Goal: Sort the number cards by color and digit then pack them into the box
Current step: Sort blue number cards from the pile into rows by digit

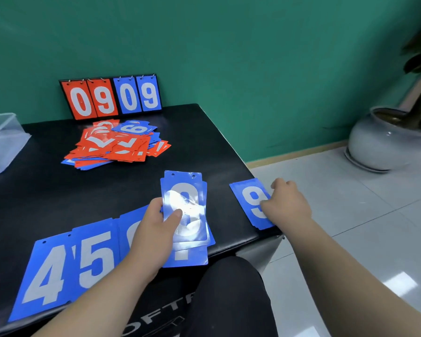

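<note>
Left hand point(156, 229): gripping the blue card stack point(185, 205), thumb on top.
Right hand point(287, 200): at three o'clock, seemingly pinching the blue 9 card point(249, 198).

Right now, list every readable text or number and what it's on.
"0909": flip scoreboard, two red, two blue.
"4": leftmost card.
"5": second card.
"9": far-right card, in right hand.
"OFT": table front, cut off.
Third card: hidden by left hand.
Held stack: glare, unsure.
Loose pile: blurred.

I'm seeing glare on the glossy blue cards point(184, 207) mid-frame; black table point(46, 190) looks matt, box point(3, 142) upper left clear plastic, floor tiles point(350, 215) shiny.
</note>
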